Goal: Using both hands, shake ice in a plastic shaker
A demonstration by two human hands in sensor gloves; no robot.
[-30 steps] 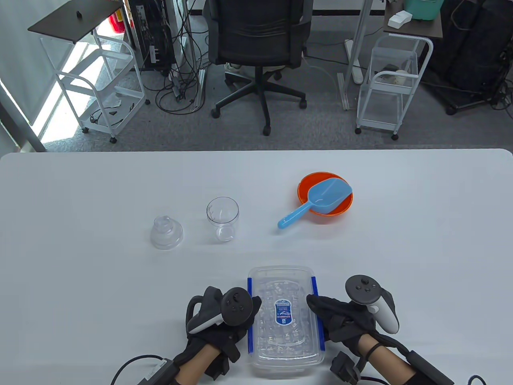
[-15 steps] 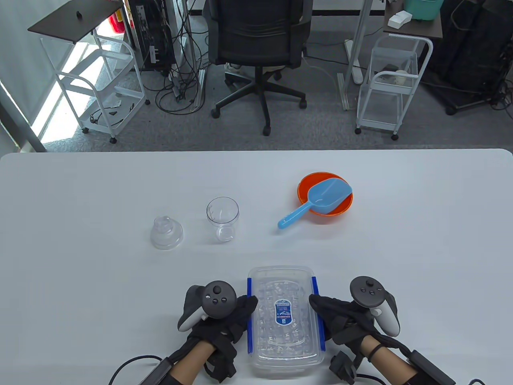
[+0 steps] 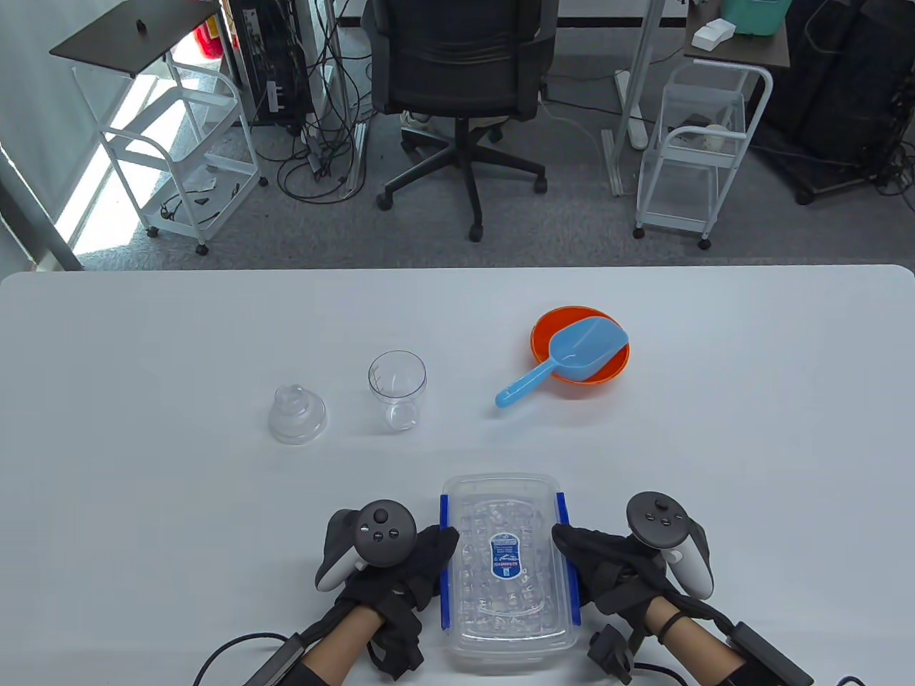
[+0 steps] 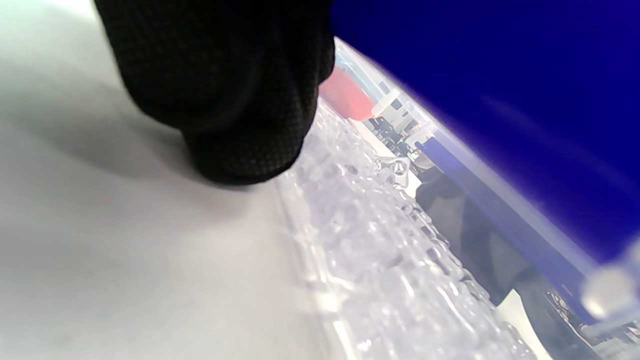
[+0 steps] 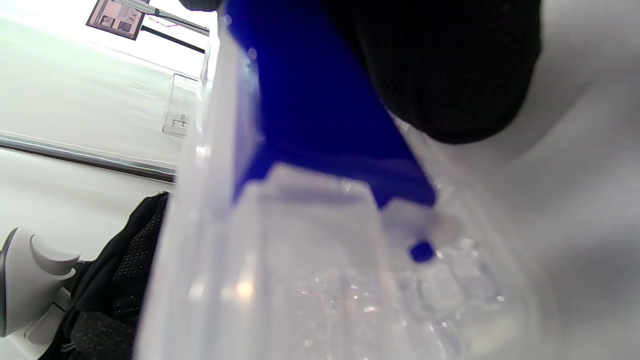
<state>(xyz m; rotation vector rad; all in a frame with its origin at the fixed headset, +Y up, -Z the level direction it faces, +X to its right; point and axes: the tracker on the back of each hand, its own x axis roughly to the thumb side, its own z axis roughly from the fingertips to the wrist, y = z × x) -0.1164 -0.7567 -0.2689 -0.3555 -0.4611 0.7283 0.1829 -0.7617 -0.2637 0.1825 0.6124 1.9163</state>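
On the white surface point(image 3: 143, 464), going left to right: the clear shaker lid point(image 3: 297, 414) is parked dome-up on the left, and the clear shaker cup point(image 3: 397, 389) is stood upright just beside it, not touching. Both are well apart from the hands.

Nearer the front edge, the left hand point(image 3: 400, 564) is pressed against the left blue latch point(image 3: 444, 564) of the ice container point(image 3: 507, 643). In the left wrist view a gloved fingertip point(image 4: 240, 115) is seen down on the surface right at the box wall, with ice cubes point(image 4: 380, 260) packed inside. The container's lid is on, with a blue label point(image 3: 505, 558) in the middle.

The right hand point(image 3: 615, 568) is set against the right blue latch point(image 3: 565, 557), fingers point(image 5: 450, 70) laid on it in the right wrist view. Whether either grip is properly clenched on its latch or just resting can't be told.

Further back on the right, a blue scoop point(image 3: 565, 361) is lying in an orange bowl point(image 3: 543, 332), handle sticking out over the rim toward the left.
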